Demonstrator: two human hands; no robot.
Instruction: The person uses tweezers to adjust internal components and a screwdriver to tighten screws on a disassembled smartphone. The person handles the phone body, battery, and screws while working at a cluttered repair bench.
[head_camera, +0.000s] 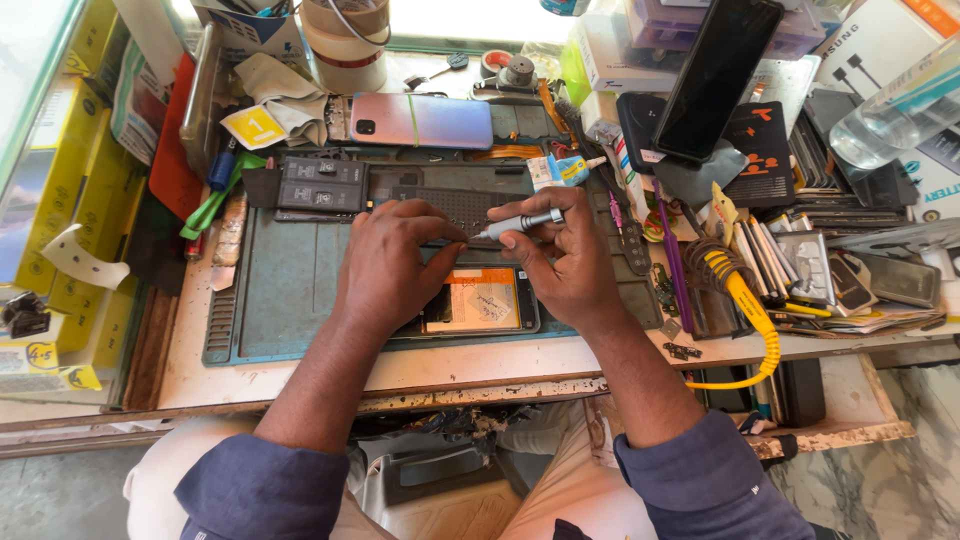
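Note:
An opened phone (482, 302) lies face down on a blue-green work mat (290, 290), its orange-labelled inside showing. My left hand (390, 262) rests over the phone's upper left corner, fingertips pinched near the tip of a small silver screwdriver (522, 223). My right hand (560, 262) grips that screwdriver, which lies nearly level with its tip pointing left toward my left fingers. Both hands hide the phone's upper edge.
A pink-blue phone (420, 120) lies face down behind the mat. Two black battery-like parts (322, 184) sit at the mat's upper left. A yellow coiled cable (745, 310) hangs at the right. A dark phone (716, 75) leans on boxes; tools and clutter crowd the right side.

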